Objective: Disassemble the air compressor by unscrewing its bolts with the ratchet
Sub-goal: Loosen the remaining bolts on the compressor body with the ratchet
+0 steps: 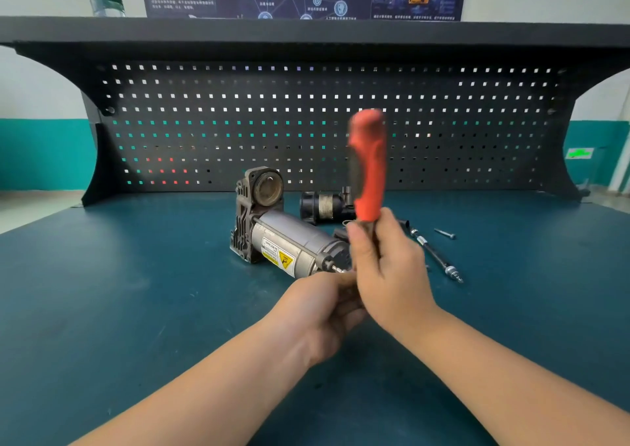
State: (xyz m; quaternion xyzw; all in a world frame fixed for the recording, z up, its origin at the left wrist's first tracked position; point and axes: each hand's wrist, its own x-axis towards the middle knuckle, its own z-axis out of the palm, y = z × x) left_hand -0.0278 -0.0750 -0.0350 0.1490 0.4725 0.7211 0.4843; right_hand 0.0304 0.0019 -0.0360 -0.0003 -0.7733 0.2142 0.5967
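The air compressor [279,237] lies on its side mid-bench, a grey motor cylinder with a yellow warning label and a dark cast head at its far left end. A bolt [335,268] sticks out of its near end. The ratchet [368,166] stands nearly upright with its red handle blurred. My right hand [388,268] grips its lower shaft. My left hand [327,309] is curled around the ratchet's head at the bolt; the head itself is hidden by my fingers.
A black cylindrical part [324,207] lies behind the compressor. A long bolt [436,254] and a short screw [445,233] lie to the right on the green bench mat [136,292]. A black pegboard [306,121] stands at the back.
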